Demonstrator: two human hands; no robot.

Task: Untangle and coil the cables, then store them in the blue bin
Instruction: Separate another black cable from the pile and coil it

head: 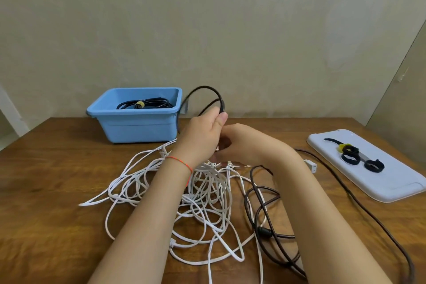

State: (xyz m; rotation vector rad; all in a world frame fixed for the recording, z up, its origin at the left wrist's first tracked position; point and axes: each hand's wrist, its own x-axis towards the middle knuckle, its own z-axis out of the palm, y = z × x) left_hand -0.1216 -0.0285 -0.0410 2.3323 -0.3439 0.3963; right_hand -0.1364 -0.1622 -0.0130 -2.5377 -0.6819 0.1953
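left hand [202, 136] is gripping black cable [208, 97] loops raised above white tangle [184, 191], likely keeping the coil separate; right hand [239, 143] grip unclear. blue bin [138, 127] is sitting behind.

The bin [136, 122] at far left is light blue; the coiled cable [147, 103] inside it is black, bound with a yellow tie [139, 104]. The looped cable [208, 97] above the left hand [200, 136] is black too. Across the middle of the bench [57, 168], which is brown wood with darker grain streaks, the tangled cables [202, 193] are white. To the right, the long cable [265, 205] is dark brown. The tray [378, 187] at right is white, and its straps [355, 155] are black, one with a yellow patch. The thread bracelet [182, 162] on the left wrist is orange-red. The wall [207, 18] is pale beige, mottled.
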